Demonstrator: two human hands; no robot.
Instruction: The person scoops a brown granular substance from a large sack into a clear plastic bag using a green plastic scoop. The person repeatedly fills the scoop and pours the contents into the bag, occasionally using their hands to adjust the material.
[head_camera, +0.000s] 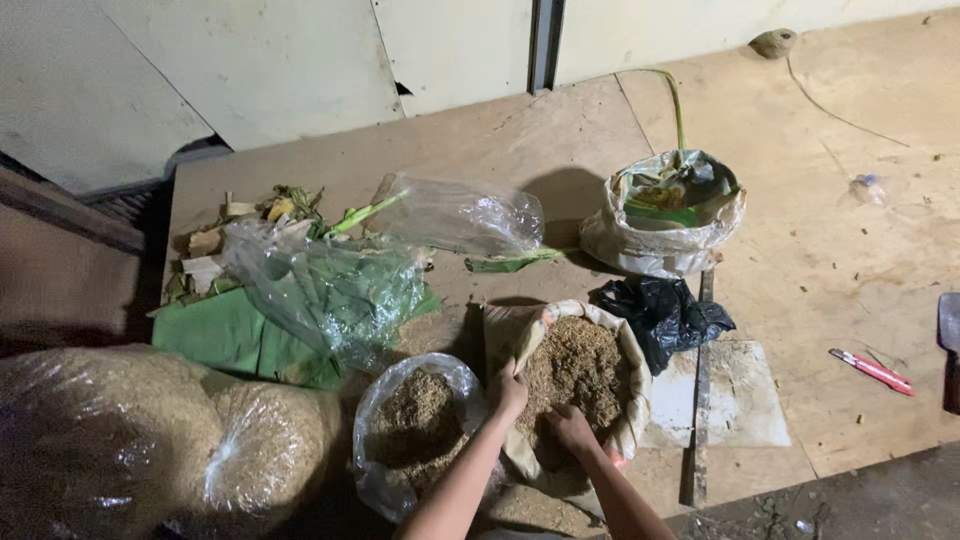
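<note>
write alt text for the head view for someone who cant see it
Seen from above, a person's left hand and right hand dig into an open sack of brown husk-like material on a plywood floor. A clear bag of similar material stands beside it, with green leaves behind.

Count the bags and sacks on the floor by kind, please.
Filled clear bags, tied: 2
Open clear bag of husk: 1
Empty clear bags: 2
Open sacks: 2
Black bag: 1
Total: 8
</note>
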